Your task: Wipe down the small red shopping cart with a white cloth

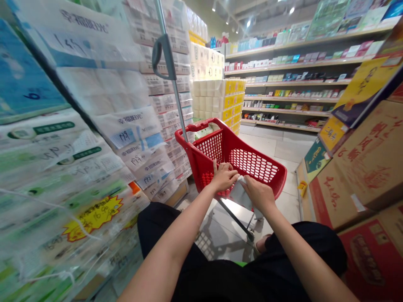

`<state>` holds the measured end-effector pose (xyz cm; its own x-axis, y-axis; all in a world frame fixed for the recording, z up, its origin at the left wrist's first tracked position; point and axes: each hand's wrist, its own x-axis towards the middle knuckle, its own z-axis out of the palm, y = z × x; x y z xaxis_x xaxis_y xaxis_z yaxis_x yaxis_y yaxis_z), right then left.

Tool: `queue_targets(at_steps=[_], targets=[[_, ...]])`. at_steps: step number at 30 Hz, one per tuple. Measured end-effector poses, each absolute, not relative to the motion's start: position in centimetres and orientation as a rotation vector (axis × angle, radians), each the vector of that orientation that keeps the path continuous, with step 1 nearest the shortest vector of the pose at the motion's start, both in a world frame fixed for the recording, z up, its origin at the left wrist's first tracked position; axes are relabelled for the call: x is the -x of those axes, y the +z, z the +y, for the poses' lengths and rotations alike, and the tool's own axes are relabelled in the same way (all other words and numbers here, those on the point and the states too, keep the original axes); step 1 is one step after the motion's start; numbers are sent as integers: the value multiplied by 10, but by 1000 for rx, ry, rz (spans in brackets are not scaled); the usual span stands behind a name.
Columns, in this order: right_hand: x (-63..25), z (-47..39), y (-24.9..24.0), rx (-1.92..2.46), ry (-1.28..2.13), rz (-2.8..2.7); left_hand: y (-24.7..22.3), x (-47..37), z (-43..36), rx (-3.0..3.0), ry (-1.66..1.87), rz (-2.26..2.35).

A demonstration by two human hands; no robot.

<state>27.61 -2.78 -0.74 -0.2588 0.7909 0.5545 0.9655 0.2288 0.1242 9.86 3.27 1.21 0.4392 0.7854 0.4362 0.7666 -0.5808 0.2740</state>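
While the right hand (260, 193) pinches a pale cloth (241, 193) at the near edge of the red cart (242, 141), the left hand (224, 176) rests close beside it, its grip unclear. The cloth could snag in the mesh; a hard push might roll the cart into the stacked packs (168, 121).

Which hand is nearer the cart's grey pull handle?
Left. The left hand is at the red basket, below and right of the grey pull handle; the right hand is farther right, holding a pale cloth.
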Motion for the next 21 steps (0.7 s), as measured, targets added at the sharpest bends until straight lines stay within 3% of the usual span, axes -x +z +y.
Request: queue_targets(at_steps=[6,15,21], targets=[[-322,-45,-23,1490,-728,-2172,16,-93,33,-2641,827,1327],[-397,-45,-50,1109,-525,-2327,21,-86,33,-2659,747,1267],[-415,-34,-46,1076,-511,-2365,22,-89,34,-2650,709,1290]])
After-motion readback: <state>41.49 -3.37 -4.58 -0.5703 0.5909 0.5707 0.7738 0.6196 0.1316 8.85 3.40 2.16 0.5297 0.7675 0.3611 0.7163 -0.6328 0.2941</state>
